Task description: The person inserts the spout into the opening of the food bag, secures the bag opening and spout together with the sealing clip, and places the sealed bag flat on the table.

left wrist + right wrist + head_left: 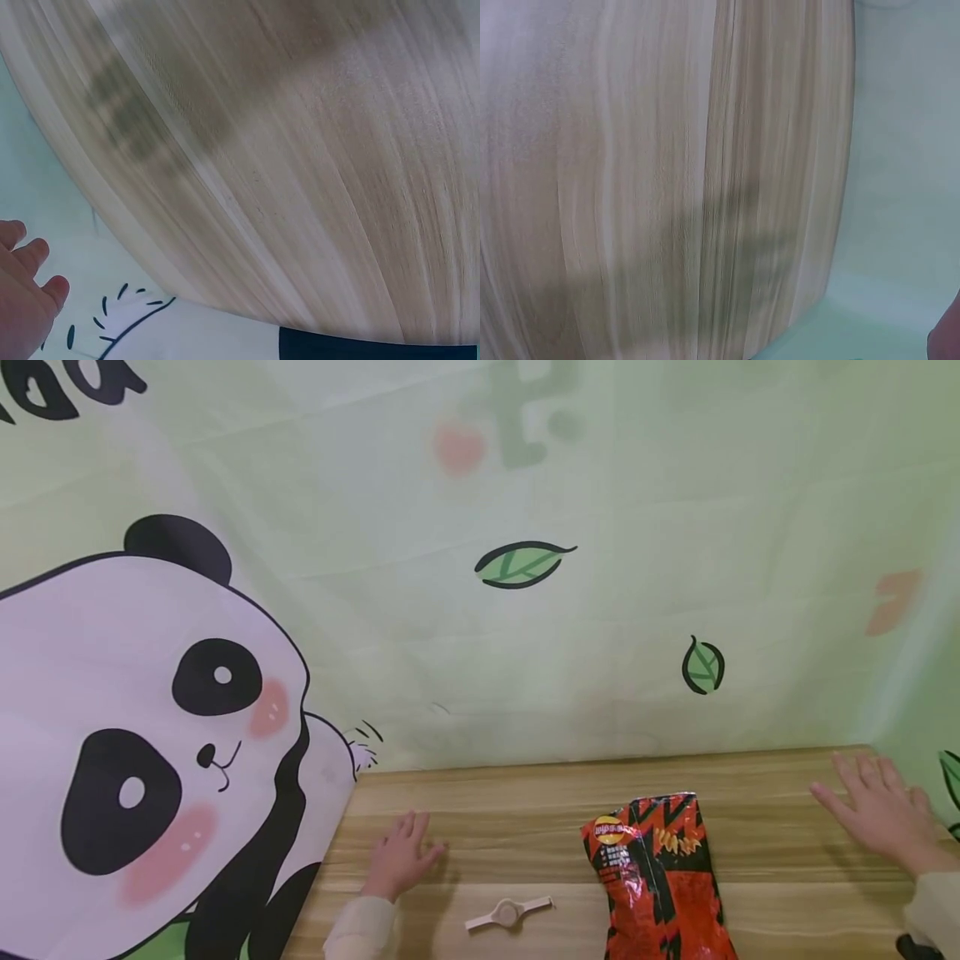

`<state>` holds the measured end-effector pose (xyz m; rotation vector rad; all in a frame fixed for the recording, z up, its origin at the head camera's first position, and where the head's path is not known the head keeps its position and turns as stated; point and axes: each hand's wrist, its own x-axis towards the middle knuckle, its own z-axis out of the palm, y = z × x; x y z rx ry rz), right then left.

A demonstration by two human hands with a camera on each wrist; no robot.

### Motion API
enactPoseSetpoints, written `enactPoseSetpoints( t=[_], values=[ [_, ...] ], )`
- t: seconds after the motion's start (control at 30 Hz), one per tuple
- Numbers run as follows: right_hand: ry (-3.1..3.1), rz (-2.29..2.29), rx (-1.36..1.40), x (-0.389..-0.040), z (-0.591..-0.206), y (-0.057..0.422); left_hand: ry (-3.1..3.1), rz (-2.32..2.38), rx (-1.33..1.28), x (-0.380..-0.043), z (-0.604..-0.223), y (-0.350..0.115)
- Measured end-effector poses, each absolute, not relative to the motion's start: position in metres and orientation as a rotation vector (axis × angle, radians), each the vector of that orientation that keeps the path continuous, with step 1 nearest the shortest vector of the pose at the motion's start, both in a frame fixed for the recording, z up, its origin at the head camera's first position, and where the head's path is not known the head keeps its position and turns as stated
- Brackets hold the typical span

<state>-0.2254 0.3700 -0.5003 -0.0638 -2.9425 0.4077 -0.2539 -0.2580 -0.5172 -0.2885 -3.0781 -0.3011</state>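
A red and black snack bag [663,885] lies on the wooden table, right of the middle in the head view. To its left is a small white strap-like piece with a round centre [507,912]. My left hand [401,857] is above the table's left side with fingers extended and nothing in it; some of its fingers [30,256] show at the left edge of the left wrist view. Over at the far right, my right hand [881,806] is spread and holds nothing. Only a sliver of it [946,334] enters the right wrist view.
The wooden table [525,827] ends at the back against a pale green cloth [600,693] with printed leaves. A large printed panda [187,693] covers the cloth at the left. More green cloth [926,710] borders the table's right side. A dark object [917,947] peeks out below the right sleeve.
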Motion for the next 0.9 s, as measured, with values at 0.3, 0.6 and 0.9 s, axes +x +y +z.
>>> enactPoseSetpoints(
  t=[0.3,0.6,0.9],
  values=[
    [-2.904,0.418,0.058,-0.223,-0.498,0.361,-3.030,-0.266,-0.467,-0.244,-0.524,-0.254],
    [-2.910,0.409,0.113,-0.223,-0.490,0.347,-3.025,-0.253,-0.594,-0.238,-0.519,-0.242],
    [-2.881,0.382,0.202,-0.221,-0.485,0.335,-2.982,-0.286,-0.712,-0.229,-0.516,-0.231]
  ],
)
